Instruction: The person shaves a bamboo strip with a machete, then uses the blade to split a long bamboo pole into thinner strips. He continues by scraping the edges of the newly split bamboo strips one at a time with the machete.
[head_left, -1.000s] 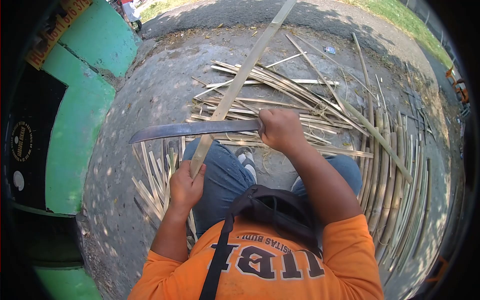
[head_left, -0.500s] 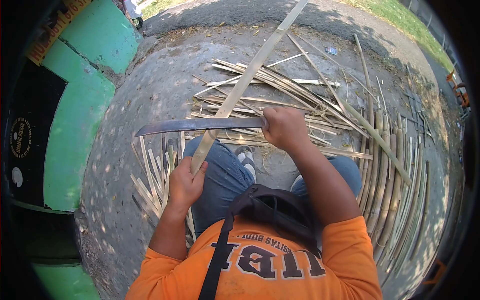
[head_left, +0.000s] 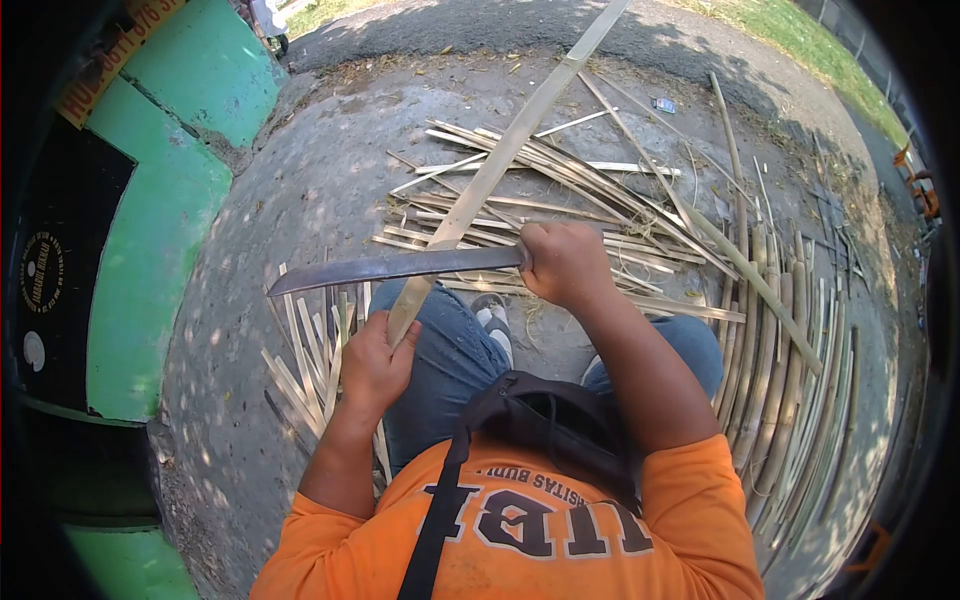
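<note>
My left hand (head_left: 378, 362) is closed round the lower end of a long, flat bamboo strip (head_left: 490, 175), which slants up and away to the right past the top of the view. In my right hand (head_left: 566, 262) is the handle of a machete (head_left: 390, 267), fingers wrapped tight round it. The dark blade points left and crosses over the strip a little above my left hand, hiding a short piece of it.
Split bamboo strips (head_left: 560, 170) lie in a loose heap on the ground ahead. Bamboo poles (head_left: 765, 370) are laid lengthwise at my right, and more strips (head_left: 312, 340) lie by my left knee. A green wall (head_left: 165, 230) stands on the left.
The machete's handle end has come slightly nearer and its tip has dropped a little. The far part of the bamboo strip has swung slightly right. Both hands keep their hold.
</note>
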